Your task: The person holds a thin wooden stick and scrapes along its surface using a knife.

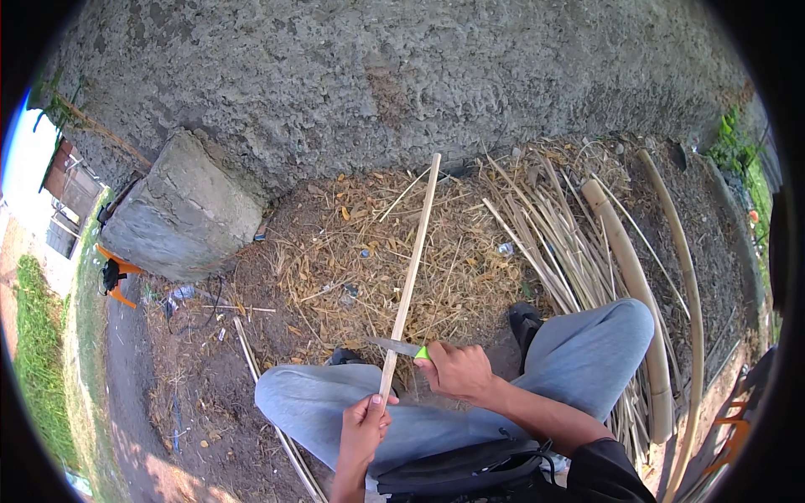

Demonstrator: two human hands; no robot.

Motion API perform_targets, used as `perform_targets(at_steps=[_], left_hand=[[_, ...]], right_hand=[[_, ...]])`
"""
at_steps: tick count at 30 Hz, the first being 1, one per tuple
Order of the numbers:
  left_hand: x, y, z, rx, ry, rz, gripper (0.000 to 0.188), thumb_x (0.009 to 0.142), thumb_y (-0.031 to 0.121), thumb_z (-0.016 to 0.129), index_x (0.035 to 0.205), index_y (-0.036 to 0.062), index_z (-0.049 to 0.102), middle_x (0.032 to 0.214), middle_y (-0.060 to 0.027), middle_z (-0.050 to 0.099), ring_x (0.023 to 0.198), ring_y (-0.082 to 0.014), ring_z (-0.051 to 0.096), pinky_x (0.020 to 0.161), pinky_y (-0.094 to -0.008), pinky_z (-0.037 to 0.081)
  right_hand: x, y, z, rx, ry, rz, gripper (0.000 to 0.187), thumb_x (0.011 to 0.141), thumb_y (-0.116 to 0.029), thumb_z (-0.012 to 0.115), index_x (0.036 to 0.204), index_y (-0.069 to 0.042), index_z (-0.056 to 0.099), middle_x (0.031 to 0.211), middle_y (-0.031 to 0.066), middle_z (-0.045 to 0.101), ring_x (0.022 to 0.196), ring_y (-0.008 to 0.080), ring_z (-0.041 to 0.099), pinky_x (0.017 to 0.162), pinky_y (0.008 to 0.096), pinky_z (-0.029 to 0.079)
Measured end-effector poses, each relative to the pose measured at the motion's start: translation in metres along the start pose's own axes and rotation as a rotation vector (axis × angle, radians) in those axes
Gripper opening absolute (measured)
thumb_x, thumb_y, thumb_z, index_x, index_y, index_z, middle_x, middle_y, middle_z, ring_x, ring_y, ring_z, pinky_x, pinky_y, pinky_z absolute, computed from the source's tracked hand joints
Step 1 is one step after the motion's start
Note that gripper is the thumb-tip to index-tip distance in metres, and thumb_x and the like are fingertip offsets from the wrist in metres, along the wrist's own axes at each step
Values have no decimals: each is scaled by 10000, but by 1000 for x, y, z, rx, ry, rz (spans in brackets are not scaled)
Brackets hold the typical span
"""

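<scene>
Wooden strip (pixel 416 251) ahead of person, long axis near to far, far end leaning right. Left hand (pixel 363 426) at near end, grip pinching strip between thumb and fingers. Right hand (pixel 459 371) on right side, nearer strip's middle, grip wrapped round knife (pixel 396 344); blade points left, crossing strip just beyond left hand. Cannot tell whether edge bites or only rests. Strip's near tip hidden in left hand; most of knife handle covered; pile of strips (pixel 549 239) partly behind right knee (pixel 625 327).

Pale strip (pixel 417 243) in the left hand (pixel 364 426); across it, just beyond that grip, knife (pixel 408 349) in the right hand (pixel 459 370).
</scene>
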State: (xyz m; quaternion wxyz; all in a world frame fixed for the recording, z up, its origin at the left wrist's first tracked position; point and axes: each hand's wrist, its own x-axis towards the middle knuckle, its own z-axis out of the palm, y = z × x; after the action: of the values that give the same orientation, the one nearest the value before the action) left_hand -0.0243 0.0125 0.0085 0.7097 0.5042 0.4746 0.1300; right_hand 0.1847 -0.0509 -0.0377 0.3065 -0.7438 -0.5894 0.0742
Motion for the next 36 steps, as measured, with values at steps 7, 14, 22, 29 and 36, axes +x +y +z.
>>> perform_targets(at_steps=[7, 14, 22, 29, 36], left_hand=[[-1, 6, 2, -99, -23, -84, 341, 1068, 266, 441, 1009, -21, 616, 609, 48, 377, 456, -21, 266, 407, -206, 184], [-4, 4, 7, -51, -15, -39, 339, 1067, 273, 454, 1001, -19, 612, 610, 41, 400, 454, -15, 278, 403, -202, 190], [-3, 3, 11, -44, -6, -7, 345, 1065, 292, 477, 965, 0, 631, 603, 40, 424, 465, -11, 316, 408, -199, 233], [-3, -1, 16, 28, 42, 59, 359, 1066, 310, 466, 915, 5, 580, 587, 42, 396, 451, -14, 296, 401, -203, 206], [5, 0, 21, 71, 113, 140, 361, 1062, 273, 485, 875, -8, 611, 599, 29, 465, 483, -17, 356, 428, -218, 264]], right_hand=[[-6, -12, -9, 85, -29, -42, 299, 981, -323, 554, 868, -47, 532, 691, 153, 621, 503, 368, 607, 437, 477, 469], [-4, -3, -9, 144, -33, -75, 293, 999, -314, 527, 875, -48, 525, 684, 176, 625, 501, 380, 600, 436, 481, 459], [-8, -5, -11, 130, 9, -89, 325, 994, -355, 533, 840, -69, 535, 670, 155, 642, 497, 357, 622, 425, 460, 476], [-5, -4, -5, 94, 84, -96, 333, 960, -362, 584, 787, -82, 534, 645, 119, 624, 468, 330, 603, 389, 440, 447], [6, 0, 3, 95, 163, -103, 339, 967, -371, 572, 786, -87, 534, 639, 120, 616, 445, 321, 592, 373, 439, 427]])
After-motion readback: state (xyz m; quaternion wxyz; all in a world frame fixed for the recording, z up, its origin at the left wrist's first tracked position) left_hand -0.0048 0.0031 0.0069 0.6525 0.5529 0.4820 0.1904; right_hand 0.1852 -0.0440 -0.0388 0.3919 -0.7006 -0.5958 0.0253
